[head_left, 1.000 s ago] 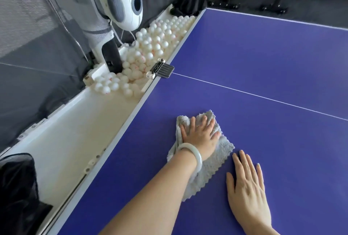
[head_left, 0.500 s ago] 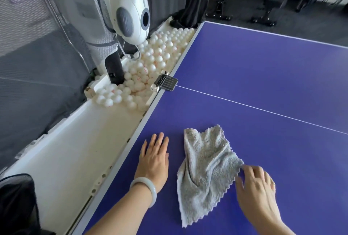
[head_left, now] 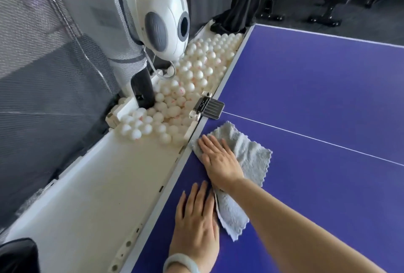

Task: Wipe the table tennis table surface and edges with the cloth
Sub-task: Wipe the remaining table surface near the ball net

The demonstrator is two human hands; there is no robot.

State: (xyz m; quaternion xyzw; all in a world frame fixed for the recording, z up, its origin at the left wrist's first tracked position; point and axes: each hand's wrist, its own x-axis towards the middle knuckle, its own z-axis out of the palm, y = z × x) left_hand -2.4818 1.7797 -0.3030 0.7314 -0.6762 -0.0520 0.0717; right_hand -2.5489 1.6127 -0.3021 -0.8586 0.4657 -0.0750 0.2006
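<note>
The person is wiping the blue table [head_left: 306, 97] close to its left side. The grey cloth [head_left: 251, 154] lies flat on the table, and its far left corner touches the white edge [head_left: 166, 187], just near of the black clamp [head_left: 209, 106]. The right hand [head_left: 218, 159] lies on top of the cloth and presses it down with its fingers straight and a little apart. The left hand [head_left: 196, 218] rests flat on the bare table, just beside the near end of the cloth. Its fingers are straight too, and it holds nothing.

I think the next move is to push the cloth along the white edge. The hand should keep flat so the cloth does not bunch up or slip off into the tray [head_left: 87, 185] with the white balls [head_left: 196, 64].

Half a second ago the cloth lay loose between the two hands, and the right hand only pinched its right corner. A second ago the left hand was the one wiping. Now the hands have swapped jobs, and the cloth has gone farther and more to the left.
</note>
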